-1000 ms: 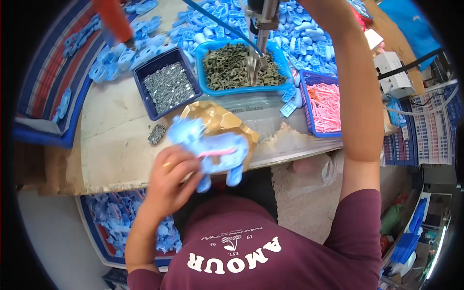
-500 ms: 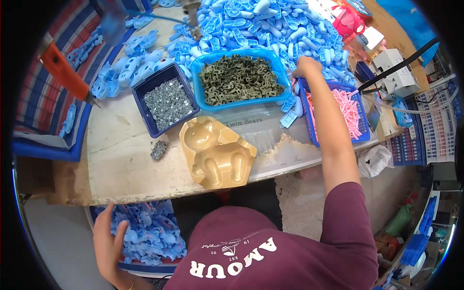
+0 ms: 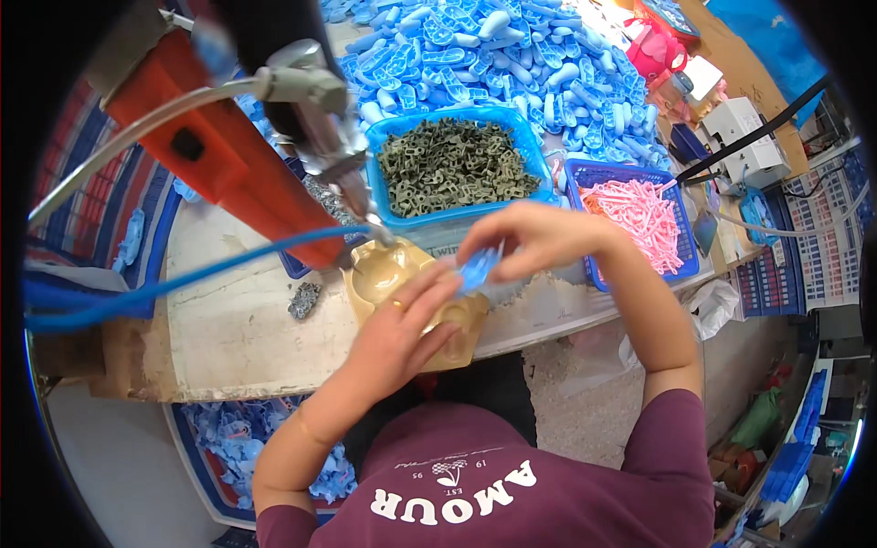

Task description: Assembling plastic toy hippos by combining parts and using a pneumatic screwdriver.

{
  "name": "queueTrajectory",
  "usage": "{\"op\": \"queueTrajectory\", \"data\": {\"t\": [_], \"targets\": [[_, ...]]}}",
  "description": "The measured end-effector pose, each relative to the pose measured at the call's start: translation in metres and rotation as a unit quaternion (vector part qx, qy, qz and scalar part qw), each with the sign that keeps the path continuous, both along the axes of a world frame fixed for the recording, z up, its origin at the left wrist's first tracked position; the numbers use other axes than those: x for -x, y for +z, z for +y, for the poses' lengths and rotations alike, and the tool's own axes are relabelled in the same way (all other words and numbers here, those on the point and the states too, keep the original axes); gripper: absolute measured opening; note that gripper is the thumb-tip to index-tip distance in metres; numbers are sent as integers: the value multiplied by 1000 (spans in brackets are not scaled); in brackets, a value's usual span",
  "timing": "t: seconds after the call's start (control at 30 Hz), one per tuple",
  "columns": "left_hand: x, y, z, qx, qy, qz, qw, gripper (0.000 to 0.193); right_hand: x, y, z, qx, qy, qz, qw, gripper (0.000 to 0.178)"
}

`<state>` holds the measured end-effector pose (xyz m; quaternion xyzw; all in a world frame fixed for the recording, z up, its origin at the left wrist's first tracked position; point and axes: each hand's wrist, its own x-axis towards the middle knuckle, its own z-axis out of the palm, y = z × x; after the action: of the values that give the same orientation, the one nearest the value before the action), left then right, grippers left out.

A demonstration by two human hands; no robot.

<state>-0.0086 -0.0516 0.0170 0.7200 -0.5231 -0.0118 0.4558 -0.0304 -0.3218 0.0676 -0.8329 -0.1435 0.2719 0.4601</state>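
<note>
Your right hand [image 3: 539, 242] pinches a small blue plastic piece [image 3: 479, 267] at frame centre, just above the tan mould [image 3: 402, 274] on the counter [image 3: 237, 320]. Your left hand [image 3: 402, 333] rests loosely open on the mould (fingers touching the piece, it seems). The piece looks unseated; the blue heap [image 3: 493, 55] at top awaits.

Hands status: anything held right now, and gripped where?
Right hand pinches a small blue plastic piece by its upper end. Left hand fingertips meet its lower end, above the tan mould.
</note>
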Motion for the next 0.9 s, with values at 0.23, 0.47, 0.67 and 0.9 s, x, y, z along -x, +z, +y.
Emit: {"op": "queueTrajectory", "data": {"t": [0.23,0.47,0.67,0.9], "targets": [[11,-23,15,16,32,-109,993,42,-102,-44,-83,135,-277,-234,922,35],[39,-54,17,-48,44,-190,980,46,-221,-142,-90,455,-370,-370,721,49],[51,-67,10,-81,53,-170,981,50,-177,-89,-108,269,-434,-522,683,35],[50,-66,44,-7,19,-208,978,42,-47,-23,-2,-107,-237,-131,957,38]]}}
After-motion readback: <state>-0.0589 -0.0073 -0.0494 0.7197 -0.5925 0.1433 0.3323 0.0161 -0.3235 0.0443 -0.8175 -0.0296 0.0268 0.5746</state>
